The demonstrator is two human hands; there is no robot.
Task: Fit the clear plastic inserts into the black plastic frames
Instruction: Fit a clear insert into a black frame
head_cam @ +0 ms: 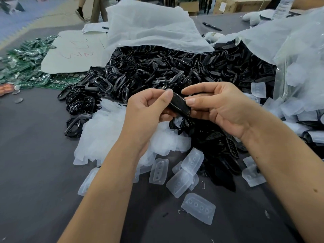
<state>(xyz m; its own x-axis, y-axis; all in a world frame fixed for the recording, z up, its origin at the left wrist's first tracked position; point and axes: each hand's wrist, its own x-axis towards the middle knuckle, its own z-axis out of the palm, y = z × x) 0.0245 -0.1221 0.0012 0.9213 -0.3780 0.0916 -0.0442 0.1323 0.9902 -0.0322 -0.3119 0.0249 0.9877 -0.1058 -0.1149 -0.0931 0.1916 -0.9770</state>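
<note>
Taking the big heap of black frames point(157, 71) spilling from the white bag point(149, 27) as our landmark, we see green circuit boards point(26, 62) spread on the grey table point(35, 155) far to its left, with a sheet of white card point(73, 51) lying between them and the heap. Just in front of the heap, a drift of clear inserts point(105, 130) lies piled on the table, and single clear inserts with a row of round holes, such as one point(198, 207) nearest us, are scattered closer in. Over the front edge of the heap, our left hand point(147, 109) curls its fingers and thumb round one end of a black frame point(178, 106), pinching it. Our right hand point(220, 109) pinches the other end of that same frame between thumb and forefinger. Whether an insert already sits in the held frame, we cannot tell. To the right of the heap, a clear bag point(298, 58) holds more inserts.
</note>
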